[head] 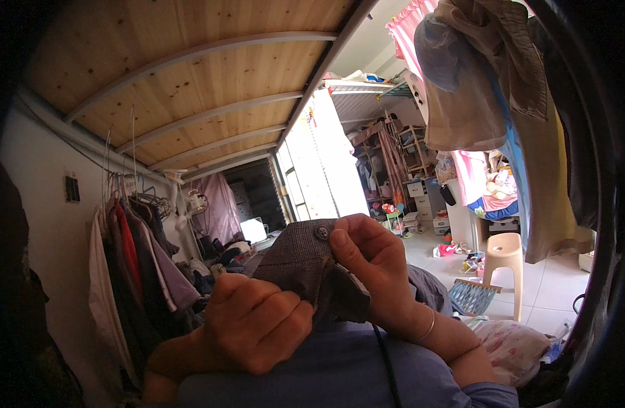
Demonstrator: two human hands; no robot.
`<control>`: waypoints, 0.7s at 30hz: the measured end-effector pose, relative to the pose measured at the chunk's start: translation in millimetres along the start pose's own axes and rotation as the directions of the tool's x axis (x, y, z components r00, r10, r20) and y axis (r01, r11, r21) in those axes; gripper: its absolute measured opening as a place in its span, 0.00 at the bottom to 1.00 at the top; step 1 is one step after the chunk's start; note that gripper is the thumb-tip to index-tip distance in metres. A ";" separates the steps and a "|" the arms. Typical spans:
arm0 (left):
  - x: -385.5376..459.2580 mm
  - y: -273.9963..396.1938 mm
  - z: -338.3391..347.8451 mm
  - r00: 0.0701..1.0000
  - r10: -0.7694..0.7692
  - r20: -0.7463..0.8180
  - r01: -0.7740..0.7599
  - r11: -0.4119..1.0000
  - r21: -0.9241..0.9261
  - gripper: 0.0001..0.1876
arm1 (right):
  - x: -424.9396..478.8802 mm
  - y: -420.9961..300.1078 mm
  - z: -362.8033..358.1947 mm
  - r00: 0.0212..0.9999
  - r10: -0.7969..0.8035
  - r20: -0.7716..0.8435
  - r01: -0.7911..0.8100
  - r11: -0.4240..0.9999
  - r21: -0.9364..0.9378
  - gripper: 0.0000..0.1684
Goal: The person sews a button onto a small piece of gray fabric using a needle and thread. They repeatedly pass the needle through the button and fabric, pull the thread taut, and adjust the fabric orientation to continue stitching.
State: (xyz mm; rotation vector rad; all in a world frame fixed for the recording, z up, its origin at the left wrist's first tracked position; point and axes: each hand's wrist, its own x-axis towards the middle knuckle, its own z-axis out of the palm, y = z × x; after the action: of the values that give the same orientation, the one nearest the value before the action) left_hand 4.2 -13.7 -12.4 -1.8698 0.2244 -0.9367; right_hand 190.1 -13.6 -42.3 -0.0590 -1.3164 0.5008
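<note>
A grey, finely checked garment is stretched between my two hands in front of my chest. A dark four-hole button lies on its upper edge. My right hand pinches the cloth right beside the button, thumb towards me, and a thin bracelet circles that wrist. Lower and to the left, my left hand is closed in a fist around the cloth, its knuckles facing me. An edge of the garment hangs folded open below the button, between the hands. What the left fingertips do inside the fist is hidden.
Wooden bunk slats run low overhead. Clothes on hangers hang along the left wall, and more garments hang at the upper right. A plastic stool and a blue woven item stand on the tiled floor. A patterned bundle lies beside my right elbow.
</note>
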 end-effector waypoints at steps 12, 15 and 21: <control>20.3 -28.1 8.0 0.586 -0.689 0.426 0.651 0.087 -0.754 0.12 | -2.8 -1.1 3.8 0.993 -0.111 0.046 0.116 0.987 -0.114 0.06; 20.0 -31.0 6.1 0.525 -0.610 0.593 0.688 -0.105 -0.718 0.09 | -1.6 -6.8 -2.0 0.995 -0.027 0.100 0.048 0.976 -0.213 0.07; 17.0 -35.7 1.6 0.503 -0.624 0.598 0.714 -0.090 -0.694 0.10 | 13.0 -19.3 -8.9 0.993 -0.003 -0.119 0.033 0.967 0.253 0.09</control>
State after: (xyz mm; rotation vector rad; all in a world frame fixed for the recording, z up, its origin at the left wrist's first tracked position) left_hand 8.4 -4.0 25.8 -3.2821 -0.5027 -1.6331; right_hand 206.6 -23.7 -26.6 0.1343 -1.1274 0.6381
